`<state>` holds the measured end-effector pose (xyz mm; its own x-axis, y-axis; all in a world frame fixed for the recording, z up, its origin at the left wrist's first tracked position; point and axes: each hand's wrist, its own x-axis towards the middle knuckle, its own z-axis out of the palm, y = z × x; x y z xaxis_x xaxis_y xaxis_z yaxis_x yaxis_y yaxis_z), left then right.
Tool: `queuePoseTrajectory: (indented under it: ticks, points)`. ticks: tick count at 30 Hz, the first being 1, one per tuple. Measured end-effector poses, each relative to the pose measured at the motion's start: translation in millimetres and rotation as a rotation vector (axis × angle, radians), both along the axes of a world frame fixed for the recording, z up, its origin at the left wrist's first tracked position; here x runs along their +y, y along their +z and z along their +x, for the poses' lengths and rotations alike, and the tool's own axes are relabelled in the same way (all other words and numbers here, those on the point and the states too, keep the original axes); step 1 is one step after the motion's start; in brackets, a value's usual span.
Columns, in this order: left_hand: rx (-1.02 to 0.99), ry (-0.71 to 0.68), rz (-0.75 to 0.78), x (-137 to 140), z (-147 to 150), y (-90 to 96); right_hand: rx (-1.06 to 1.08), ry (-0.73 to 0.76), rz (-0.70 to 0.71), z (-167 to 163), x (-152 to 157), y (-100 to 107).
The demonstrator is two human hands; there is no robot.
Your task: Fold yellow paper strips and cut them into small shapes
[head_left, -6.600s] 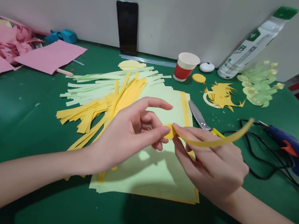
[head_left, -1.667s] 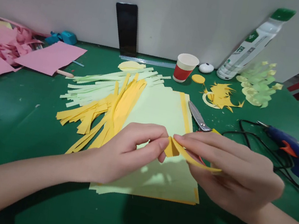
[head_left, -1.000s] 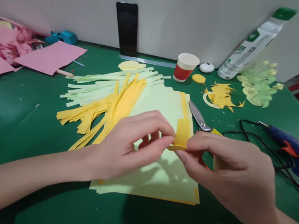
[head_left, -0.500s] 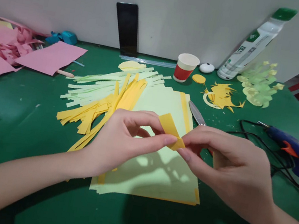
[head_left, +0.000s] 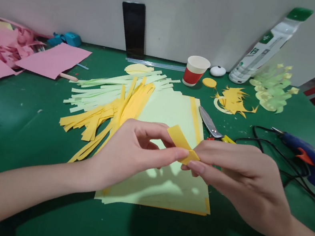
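Observation:
A folded yellow paper strip (head_left: 181, 137) is held in the air by both hands. My left hand (head_left: 139, 153) pinches it between thumb and fingers from the left. From the right, my right hand (head_left: 238, 177) grips its folded lower end with thumb and forefinger. Below them lies a stack of pale green paper sheets (head_left: 147, 191) with yellow edges showing. Yellow paper strips (head_left: 138, 100) lie partly on the stack's left side, beside light green paper strips (head_left: 88, 97). Scissors (head_left: 209, 123) with red and yellow handles lie beyond my right hand, their handles partly hidden.
A blue glue gun (head_left: 310, 159) with a black cord lies at right. A paper cup (head_left: 195, 72), a leaning bottle (head_left: 267, 48), yellow paper cutouts (head_left: 234, 99) and a green paper plant (head_left: 274, 92) stand behind. Pink paper (head_left: 54, 61) lies left; a black phone (head_left: 133, 30) leans on the wall.
Both hands have moved slightly down with the yellow strip, the right fingers closing further over its folded end. More of the scissors' handles now shows.

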<state>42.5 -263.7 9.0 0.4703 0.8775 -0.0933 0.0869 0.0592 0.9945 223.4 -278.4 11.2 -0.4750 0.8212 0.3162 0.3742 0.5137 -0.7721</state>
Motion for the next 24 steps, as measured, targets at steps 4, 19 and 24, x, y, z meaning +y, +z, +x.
queuePoseTrajectory:
  ticks: [4,19,24]
  points:
    - [0.004,-0.018,-0.019,1.1,-0.6,0.6,0.067,-0.008,-0.095,-0.6,0.8,-1.8]
    - [0.044,0.012,1.057,5.8,-3.0,-7.0,0.407,-0.018,-0.845,0.6,-3.2,0.2]
    - [0.163,-0.063,1.404,13.1,-8.4,-7.0,0.554,0.060,-1.127,-4.2,-2.7,5.8]
